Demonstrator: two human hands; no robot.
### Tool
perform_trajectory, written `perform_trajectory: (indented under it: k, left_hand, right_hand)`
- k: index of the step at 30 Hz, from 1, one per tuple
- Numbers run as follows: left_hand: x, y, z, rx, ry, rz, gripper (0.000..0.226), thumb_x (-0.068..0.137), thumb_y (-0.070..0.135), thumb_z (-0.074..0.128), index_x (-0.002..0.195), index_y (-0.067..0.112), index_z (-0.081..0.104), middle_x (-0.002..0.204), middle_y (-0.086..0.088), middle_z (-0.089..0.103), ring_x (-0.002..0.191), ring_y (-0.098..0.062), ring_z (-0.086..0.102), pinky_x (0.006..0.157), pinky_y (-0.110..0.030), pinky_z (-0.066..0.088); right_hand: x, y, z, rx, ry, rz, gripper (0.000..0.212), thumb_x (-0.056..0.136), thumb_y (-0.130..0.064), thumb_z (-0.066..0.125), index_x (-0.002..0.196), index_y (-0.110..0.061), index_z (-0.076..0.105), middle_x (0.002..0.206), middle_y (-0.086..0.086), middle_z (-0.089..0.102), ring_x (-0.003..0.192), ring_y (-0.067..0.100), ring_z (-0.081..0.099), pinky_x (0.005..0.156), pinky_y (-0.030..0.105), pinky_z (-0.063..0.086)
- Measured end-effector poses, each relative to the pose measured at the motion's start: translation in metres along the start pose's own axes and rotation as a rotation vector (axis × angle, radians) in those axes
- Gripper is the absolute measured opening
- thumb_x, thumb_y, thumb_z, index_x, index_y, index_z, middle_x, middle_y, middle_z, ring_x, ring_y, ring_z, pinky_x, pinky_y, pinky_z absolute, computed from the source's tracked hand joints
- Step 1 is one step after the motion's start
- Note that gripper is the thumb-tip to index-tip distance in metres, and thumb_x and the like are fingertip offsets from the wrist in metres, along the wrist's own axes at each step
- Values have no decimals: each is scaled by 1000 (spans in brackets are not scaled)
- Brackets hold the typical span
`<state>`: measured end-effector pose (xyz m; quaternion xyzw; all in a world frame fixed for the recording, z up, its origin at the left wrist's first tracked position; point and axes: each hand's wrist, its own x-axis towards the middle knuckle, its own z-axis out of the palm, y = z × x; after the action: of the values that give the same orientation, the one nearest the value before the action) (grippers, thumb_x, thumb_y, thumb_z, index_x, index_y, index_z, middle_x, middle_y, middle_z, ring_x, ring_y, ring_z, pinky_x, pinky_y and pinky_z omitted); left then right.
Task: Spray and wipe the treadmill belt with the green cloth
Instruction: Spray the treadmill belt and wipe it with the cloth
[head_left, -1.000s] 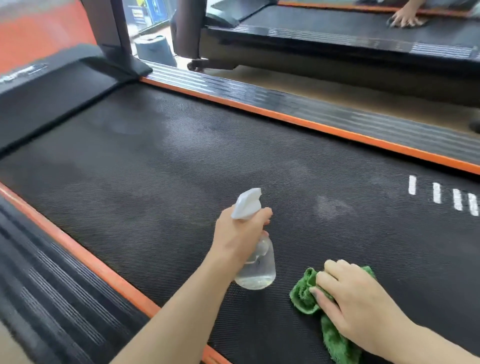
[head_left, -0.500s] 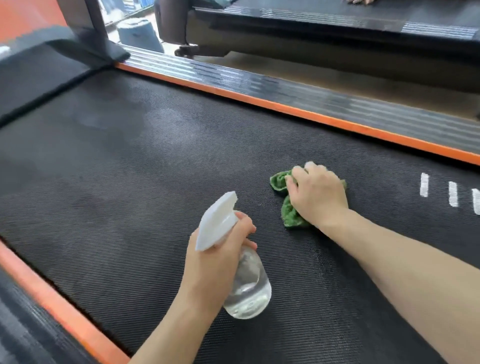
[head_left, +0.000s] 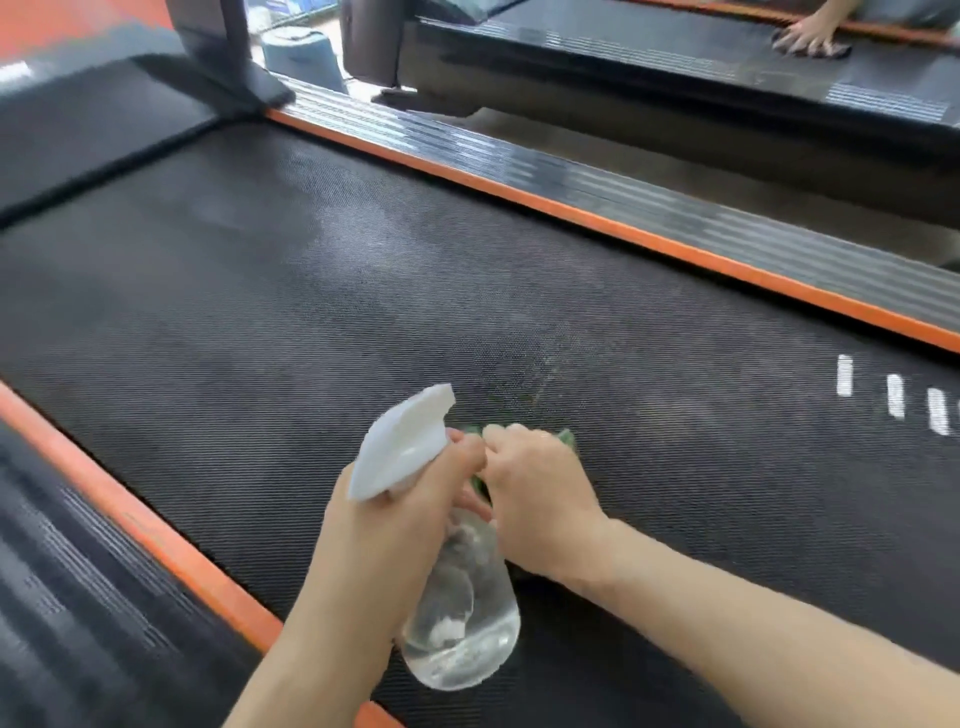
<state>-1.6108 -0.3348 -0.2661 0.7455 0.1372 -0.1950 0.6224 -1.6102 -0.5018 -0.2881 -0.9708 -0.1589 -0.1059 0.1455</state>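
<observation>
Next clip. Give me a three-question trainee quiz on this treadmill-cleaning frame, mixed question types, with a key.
1. True or false: the left hand holds the spray bottle by its neck.
2. The green cloth is: A) under the right hand on the treadmill belt; B) draped on the orange side rail; C) inside the bottle.
3. Fill in: the bottle's spray head is coloured ____.

Key: 1 true; 2 A; 3 white.
</observation>
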Motion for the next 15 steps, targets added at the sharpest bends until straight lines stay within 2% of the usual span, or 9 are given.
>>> perform_trajectory:
  k: [2,3,5,7,10,13,15]
  left_hand:
    - [-16,7,-4,-58,73,-86,11,80,36,73,75,27,71,72,8,78,51,-27,69,74,-55,61]
    - [-26,7,-7,-73,64,-92,14,77,40,75,78,27,71,73,8,79,50,-26,70,81,-63,60]
    - [-46,17,-10,-94,67,-43,16,72,45,80,76,30,75,77,6,80,54,-24,73,89,-65,59]
    - [-67,34,-4,-102,144,34,11,77,41,83,72,34,78,82,1,80,69,-27,77,89,-57,60]
    - [-91,44,1,-112,75,91,11,87,37,78,75,36,78,81,-2,80,87,-34,77,95,-58,58]
    - [-87,48,12,-96,3,79,10,88,38,77,78,39,78,84,0,80,86,-29,78,96,-58,58]
    - [-83,49,18,-74,-32,65,9,89,37,77,80,38,78,85,-3,80,84,-29,78,93,-58,60]
  right_hand:
    - [-13,-10,0,28,-28,-112,29,87,-39,47,75,-18,63,72,0,55,65,22,54,57,35,44]
    - [-9,-3,0,-6,-30,-164,28,89,-39,48,74,-18,60,73,0,55,66,23,53,58,36,43]
    - [12,25,3,-117,11,-168,30,91,-39,47,73,-17,59,76,2,57,68,26,57,59,36,46]
    - [47,68,-2,-226,72,56,36,94,-39,41,79,-14,62,83,8,62,76,33,62,65,40,52]
    - [84,121,-13,-268,-6,478,39,102,-40,35,106,-14,64,110,13,63,104,38,60,87,45,48]
    - [82,111,-10,-247,-9,559,40,103,-40,34,113,-16,64,115,10,62,109,35,59,86,42,44]
    - [46,83,-6,-218,41,462,35,101,-40,40,102,-18,66,101,4,62,99,30,62,74,37,40]
